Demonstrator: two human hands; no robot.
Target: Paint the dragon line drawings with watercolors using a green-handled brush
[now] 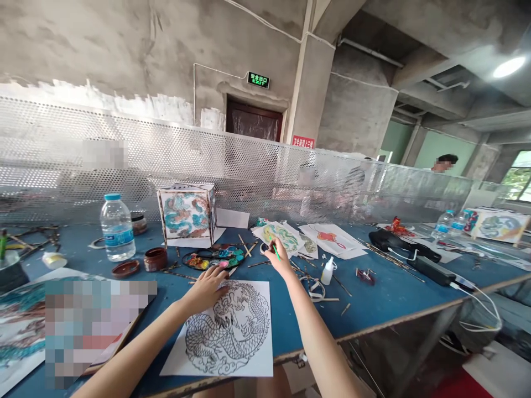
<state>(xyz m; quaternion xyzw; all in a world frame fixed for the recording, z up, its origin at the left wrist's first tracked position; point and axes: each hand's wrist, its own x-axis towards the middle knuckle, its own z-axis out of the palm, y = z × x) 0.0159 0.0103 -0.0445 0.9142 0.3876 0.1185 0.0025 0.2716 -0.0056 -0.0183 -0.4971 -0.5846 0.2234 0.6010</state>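
Note:
A white sheet with a black line drawing of a dragon [228, 331] lies before me at the table's front edge. My left hand [211, 284] rests flat on its upper left edge, fingers spread, next to a palette [213, 257] with several paint colours. Over the table beyond the sheet, my right hand [277, 258] is closed round a slim green paintbrush [274, 250]; its tip is too small to make out. Just behind that hand lies a sheet painted green and yellow [286, 237].
A lantern-like box [186, 215], a water bottle [118, 228] and a brown paint jar [155, 258] stand at the left. Right of my arm are a white glue bottle [327, 272], scattered sticks and a black power strip [429, 270]. A perforated metal screen [257, 182] runs behind.

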